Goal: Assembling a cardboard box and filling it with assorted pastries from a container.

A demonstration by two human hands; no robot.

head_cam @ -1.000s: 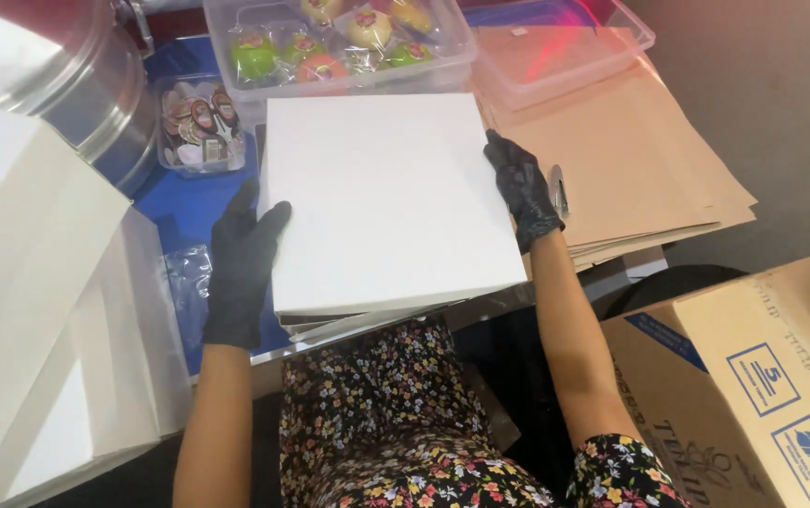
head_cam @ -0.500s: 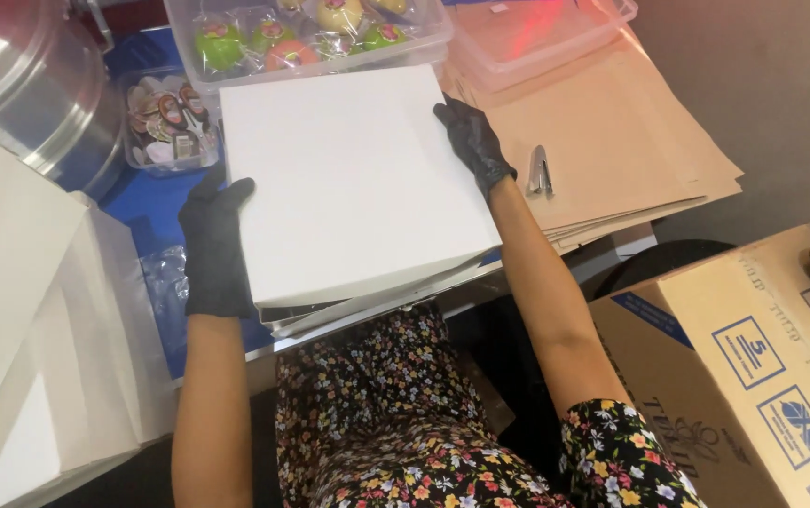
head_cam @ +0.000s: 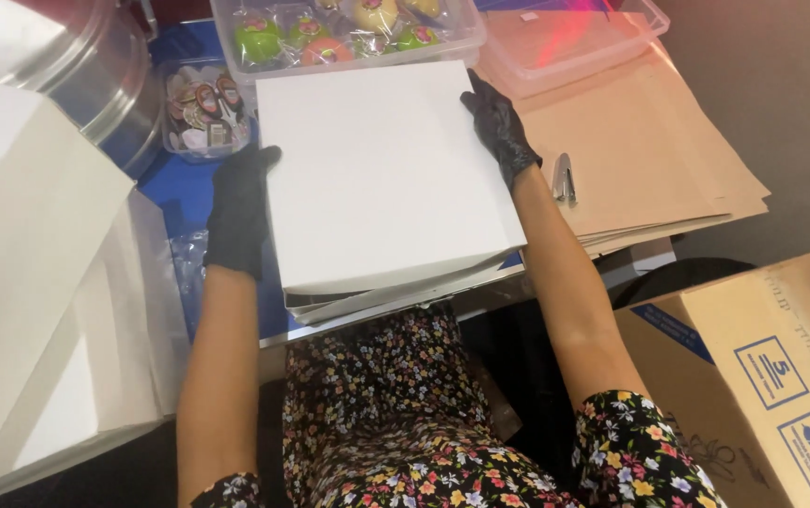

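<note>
A stack of flat white square boards (head_cam: 381, 179) lies in front of me at the table's near edge, overhanging it slightly. My left hand (head_cam: 238, 209), in a black glove, grips the stack's left edge. My right hand (head_cam: 497, 124), also gloved in black, holds its far right corner. Both hands are closed on the stack's sides. Thinner sheets show under the top board at the near edge.
Brown paper sheets (head_cam: 649, 160) with a small metal clip (head_cam: 564, 177) lie to the right. Clear tubs of wrapped sweets (head_cam: 348, 28), a small tub (head_cam: 200, 108) and a pink-lidded tub (head_cam: 574, 38) sit behind. White folded boxes (head_cam: 38, 282) stand left, a cardboard box (head_cam: 762, 367) right.
The view has shifted a little; both hands stay on the white stack, squaring it, with the right hand now at the far right corner.
</note>
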